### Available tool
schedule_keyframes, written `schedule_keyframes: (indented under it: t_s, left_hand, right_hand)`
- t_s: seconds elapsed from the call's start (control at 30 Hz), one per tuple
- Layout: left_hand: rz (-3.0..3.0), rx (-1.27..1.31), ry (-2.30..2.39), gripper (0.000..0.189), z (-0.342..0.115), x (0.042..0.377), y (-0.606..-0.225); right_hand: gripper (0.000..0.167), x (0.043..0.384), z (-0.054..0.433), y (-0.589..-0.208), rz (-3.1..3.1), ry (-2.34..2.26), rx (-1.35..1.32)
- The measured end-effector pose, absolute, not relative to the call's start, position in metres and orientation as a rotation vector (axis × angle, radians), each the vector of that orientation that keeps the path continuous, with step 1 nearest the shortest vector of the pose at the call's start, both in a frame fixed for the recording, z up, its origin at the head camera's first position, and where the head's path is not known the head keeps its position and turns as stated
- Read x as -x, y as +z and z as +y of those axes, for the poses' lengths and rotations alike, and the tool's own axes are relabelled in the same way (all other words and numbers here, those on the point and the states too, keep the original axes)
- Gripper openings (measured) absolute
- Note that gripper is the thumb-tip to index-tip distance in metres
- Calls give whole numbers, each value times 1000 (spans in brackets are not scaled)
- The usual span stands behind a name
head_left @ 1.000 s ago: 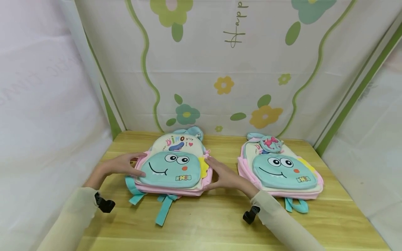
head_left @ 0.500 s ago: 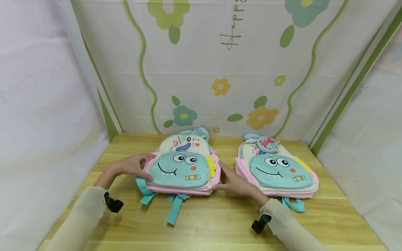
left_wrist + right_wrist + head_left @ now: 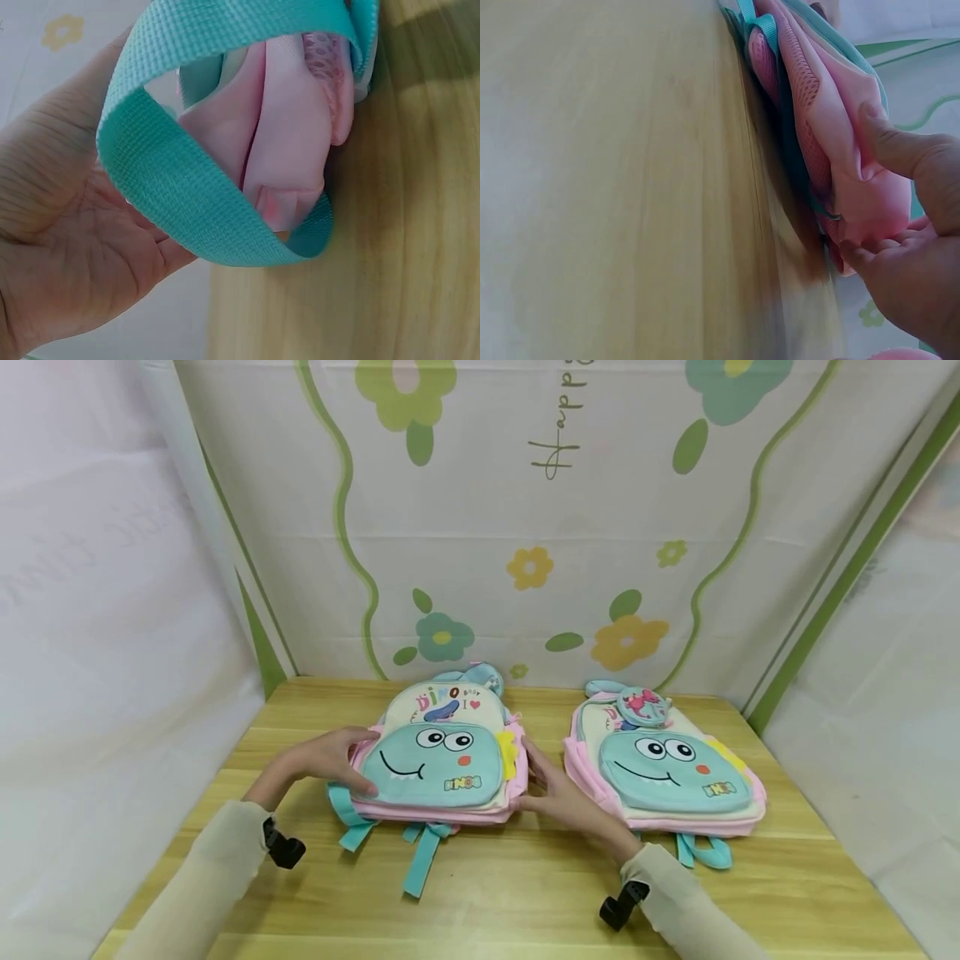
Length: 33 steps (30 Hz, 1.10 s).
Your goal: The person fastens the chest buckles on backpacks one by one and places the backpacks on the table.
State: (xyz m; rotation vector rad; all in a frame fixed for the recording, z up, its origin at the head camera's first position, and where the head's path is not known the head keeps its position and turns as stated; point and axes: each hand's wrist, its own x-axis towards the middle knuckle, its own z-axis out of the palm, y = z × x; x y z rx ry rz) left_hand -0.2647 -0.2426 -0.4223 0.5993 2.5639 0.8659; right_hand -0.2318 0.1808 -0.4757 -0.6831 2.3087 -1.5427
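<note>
A child's backpack [image 3: 442, 789] with a teal dinosaur-face pocket lies face up on the wooden table, left of centre in the head view. My left hand [image 3: 330, 758] holds its left side, thumb on the edge of the front pocket. My right hand [image 3: 566, 797] grips the opposite side, with the thumb near the lower corner. A teal webbing strap [image 3: 172, 180] loops in front of the left palm in the left wrist view. In the right wrist view the right thumb presses the pink side panel [image 3: 874, 202] while the other fingers reach under its edge, partly hidden.
To the right lies a second, matching backpack [image 3: 675, 785], with a round teal pouch [image 3: 643, 706] on its top. My right hand is between the two bags. A printed cloth backdrop [image 3: 465, 527] rises behind the wooden table [image 3: 465, 910], and white cloth hangs at both sides.
Both hands have shifted the left backpack a short way right along the table, closer to the other bag. The second backpack has stayed put, and the head view has swung slightly.
</note>
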Motion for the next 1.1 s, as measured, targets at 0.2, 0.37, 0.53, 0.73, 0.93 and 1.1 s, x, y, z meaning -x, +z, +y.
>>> schedule_keyframes:
  t_s: [0.2, 0.37, 0.53, 0.73, 0.93, 1.1]
  left_hand:
    - [2560, -563, 898, 110, -244, 263, -428]
    - [2556, -564, 915, 109, -244, 262, -428]
    - [2542, -552, 917, 109, -242, 261, -427]
    - [2483, -532, 943, 106, -239, 259, -425]
    - [2465, -566, 923, 104, -230, 259, -423]
    - [2424, -586, 957, 102, -222, 258, -423]
  right_hand:
    - [107, 233, 177, -473, 2257, -1674, 775]
    - [123, 234, 173, -473, 2235, -1661, 766]
    - [129, 232, 170, -472, 2242, -1686, 757]
    - [126, 231, 170, -462, 2285, -1765, 703]
    - [117, 234, 171, -445, 2262, -1904, 727]
    - [110, 234, 169, -425, 2295, -1938, 667]
